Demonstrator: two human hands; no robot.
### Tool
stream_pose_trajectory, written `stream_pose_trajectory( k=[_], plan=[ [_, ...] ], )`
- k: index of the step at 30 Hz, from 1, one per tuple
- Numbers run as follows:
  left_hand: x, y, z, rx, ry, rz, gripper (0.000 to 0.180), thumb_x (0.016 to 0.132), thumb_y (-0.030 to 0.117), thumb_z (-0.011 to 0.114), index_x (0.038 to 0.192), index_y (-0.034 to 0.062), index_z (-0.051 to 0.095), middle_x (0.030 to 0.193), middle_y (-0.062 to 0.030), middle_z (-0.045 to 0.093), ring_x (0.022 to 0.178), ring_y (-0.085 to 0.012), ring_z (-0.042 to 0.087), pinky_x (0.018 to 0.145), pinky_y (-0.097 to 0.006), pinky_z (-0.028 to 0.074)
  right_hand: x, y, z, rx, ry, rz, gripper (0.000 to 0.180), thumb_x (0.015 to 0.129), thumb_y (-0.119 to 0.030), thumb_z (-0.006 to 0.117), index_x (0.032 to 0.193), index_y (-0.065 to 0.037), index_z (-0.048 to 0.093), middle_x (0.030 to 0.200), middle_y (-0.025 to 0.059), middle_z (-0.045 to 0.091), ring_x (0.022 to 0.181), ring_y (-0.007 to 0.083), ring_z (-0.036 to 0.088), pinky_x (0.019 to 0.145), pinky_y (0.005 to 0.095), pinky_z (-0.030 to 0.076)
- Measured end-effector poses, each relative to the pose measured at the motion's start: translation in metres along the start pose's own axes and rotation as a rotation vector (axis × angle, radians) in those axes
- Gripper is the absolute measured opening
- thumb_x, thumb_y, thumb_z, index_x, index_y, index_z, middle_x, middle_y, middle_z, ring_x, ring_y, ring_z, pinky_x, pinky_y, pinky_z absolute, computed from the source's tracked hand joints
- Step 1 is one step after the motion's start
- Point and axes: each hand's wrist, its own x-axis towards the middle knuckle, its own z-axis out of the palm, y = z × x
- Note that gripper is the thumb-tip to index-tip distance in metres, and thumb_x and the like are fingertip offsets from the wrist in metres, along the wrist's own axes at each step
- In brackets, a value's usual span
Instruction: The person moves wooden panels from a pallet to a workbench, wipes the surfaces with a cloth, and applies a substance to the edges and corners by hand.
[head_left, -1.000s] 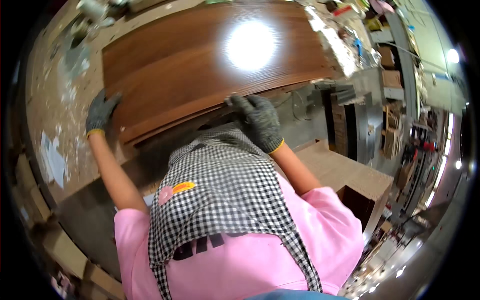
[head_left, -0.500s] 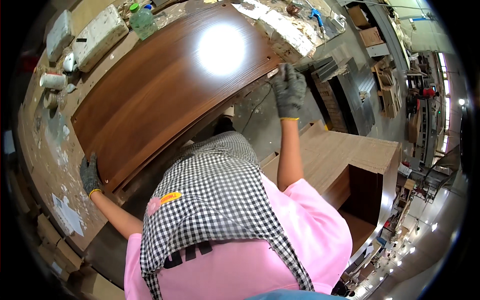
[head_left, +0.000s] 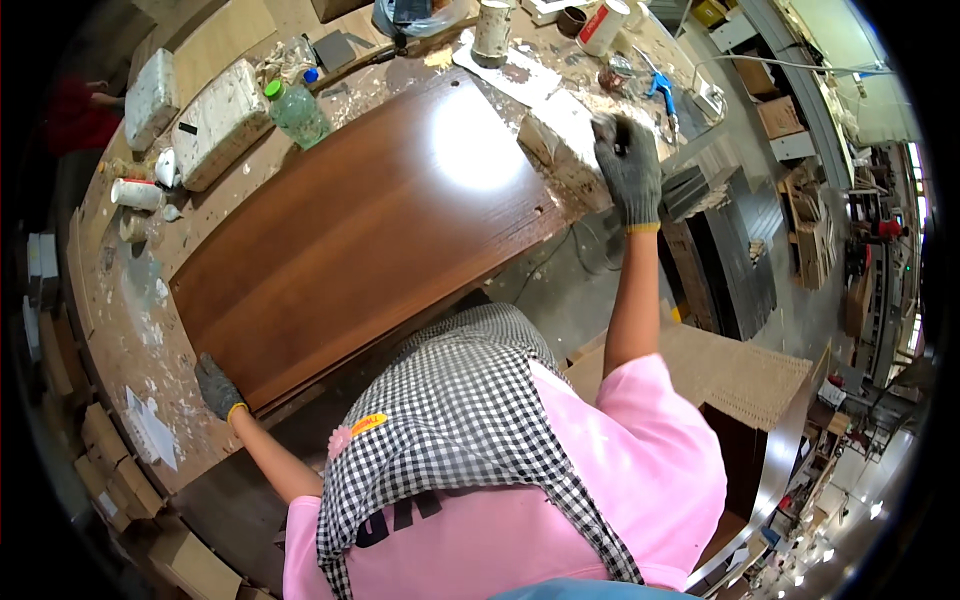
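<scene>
A glossy brown wood-grain panel (head_left: 350,240) lies flat on the workbench in front of me, with small holes near its corners. My left hand (head_left: 217,388), in a grey glove with a yellow cuff, rests at the panel's near left corner, its fingers stretched out along the edge. Beyond the right end of the panel, my right hand (head_left: 630,170) is raised in a matching glove with its fingers curled inward. Whatever is in those fingers is hidden. Just beside it sits a paint-smeared, pale wrapped block (head_left: 562,140), partly under the panel's right end.
On the paint-spotted bench (head_left: 120,320) stand a green-capped bottle (head_left: 300,115), another wrapped block (head_left: 220,125), several cups and a blue air gun (head_left: 661,92). A wooden cabinet (head_left: 720,370) is close on my right. Stacked dark boards (head_left: 725,260) stand behind it.
My right hand has left the panel's right corner and moved right and away, up beside the wrapped block. My left hand stays at the near left corner. The view has shifted, showing more of the bench's far side.
</scene>
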Motion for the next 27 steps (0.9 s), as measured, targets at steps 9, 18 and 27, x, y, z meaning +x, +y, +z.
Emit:
stream_pose_trajectory(
  k=[9,18,27],
  plan=[
    [0.005,-0.030,0.014,0.035,0.087,0.023,0.054,0.106,0.035,0.034,0.138,-0.0032,0.053,0.146,-0.0181,0.051,0.134,-0.0331,0.046,0.114,-0.035,0.032,0.195,0.072,0.177,-0.513,-0.807,-0.167,0.052,0.078,-0.053,0.070,0.107,-0.010,0.073,0.112,0.0172,0.071,0.104,0.0345,0.067,0.093,0.0434,0.052],
    [-0.004,-0.052,0.007,0.175,0.121,0.044,0.055,0.106,0.038,0.034,0.135,-0.0039,0.055,0.143,-0.0203,0.052,0.133,-0.0349,0.048,0.114,-0.038,0.033,0.184,0.126,0.103,-0.352,-0.747,-0.021,0.055,0.093,-0.049,0.055,0.129,-0.008,0.064,0.129,0.0192,0.063,0.121,0.0359,0.059,0.104,0.0403,0.044],
    [0.013,-0.017,0.012,0.174,0.101,0.069,0.063,0.104,0.047,0.032,0.132,-0.0037,0.056,0.140,-0.0221,0.054,0.128,-0.0384,0.051,0.110,-0.041,0.038,0.065,0.289,0.029,-0.402,-0.421,0.124,0.033,0.083,-0.028,0.074,0.106,-0.006,0.068,0.100,0.0188,0.070,0.096,0.0316,0.068,0.085,0.0404,0.053]
  ],
)
